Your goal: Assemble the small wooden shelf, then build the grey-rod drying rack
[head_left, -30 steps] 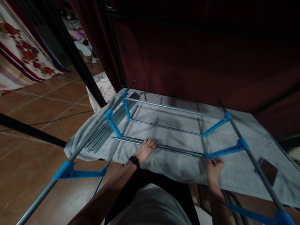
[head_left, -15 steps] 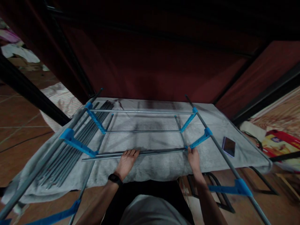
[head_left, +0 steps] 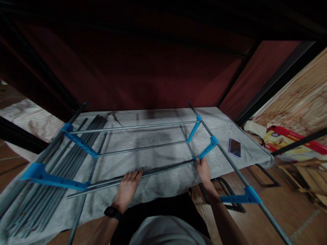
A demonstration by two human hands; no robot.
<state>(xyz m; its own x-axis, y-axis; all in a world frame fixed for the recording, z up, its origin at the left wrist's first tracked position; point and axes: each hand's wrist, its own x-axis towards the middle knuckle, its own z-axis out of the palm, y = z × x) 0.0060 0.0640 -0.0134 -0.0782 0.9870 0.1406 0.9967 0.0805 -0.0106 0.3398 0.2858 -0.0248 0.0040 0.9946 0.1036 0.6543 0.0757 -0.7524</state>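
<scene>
A rack frame of grey metal tubes and blue plastic connectors lies before me. Along its near side run two tubes side by side, a crossbar and a loose-ended metal tube (head_left: 102, 186) whose left end sticks out past the left connector (head_left: 61, 181). My left hand (head_left: 127, 187), a black watch on its wrist, is closed over these tubes left of their middle. At their right end, my right hand (head_left: 203, 170) pinches the tube end close against the right blue connector (head_left: 208, 147). Its fingertips partly hide that joint.
A bundle of loose metal tubes (head_left: 63, 170) lies at the left on the grey cloth (head_left: 153, 143). A phone (head_left: 234, 148) rests to the right. Dark red panels (head_left: 153, 75) stand behind. On the right side are a red and yellow box (head_left: 286, 141) and a wooden crate (head_left: 306, 180).
The view has swung to the right, so the frame and bundle sit further left. The frame's left end appears nearer. Both hands keep their places on the tubes.
</scene>
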